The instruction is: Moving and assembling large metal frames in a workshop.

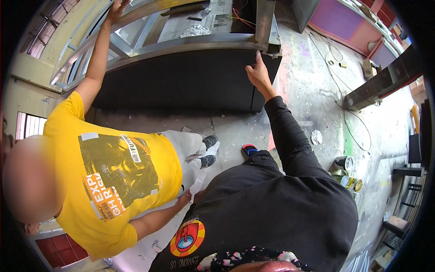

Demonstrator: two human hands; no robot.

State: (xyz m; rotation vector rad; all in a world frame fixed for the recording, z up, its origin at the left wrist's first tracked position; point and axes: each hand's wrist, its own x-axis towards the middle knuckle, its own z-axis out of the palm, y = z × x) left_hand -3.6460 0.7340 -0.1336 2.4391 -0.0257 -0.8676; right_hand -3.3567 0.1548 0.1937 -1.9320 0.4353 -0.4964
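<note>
Upper centre of the frame: the right hand (258,72), fingers pressed together with the index extended, touches the top edge of a black panel (181,81) beneath a grey metal frame (190,45), apparently steadying it. The left hand is out of sight, so its fingers cannot be told. At upper left, a co-worker in a yellow shirt (113,181) braces the frame with a raised hand (118,9).

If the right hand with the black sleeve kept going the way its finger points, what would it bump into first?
The right hand points its index finger up at the metal frame atop the black panel. It would probably meet that frame's lower bar almost at once, though depth is hard to judge here.
</note>
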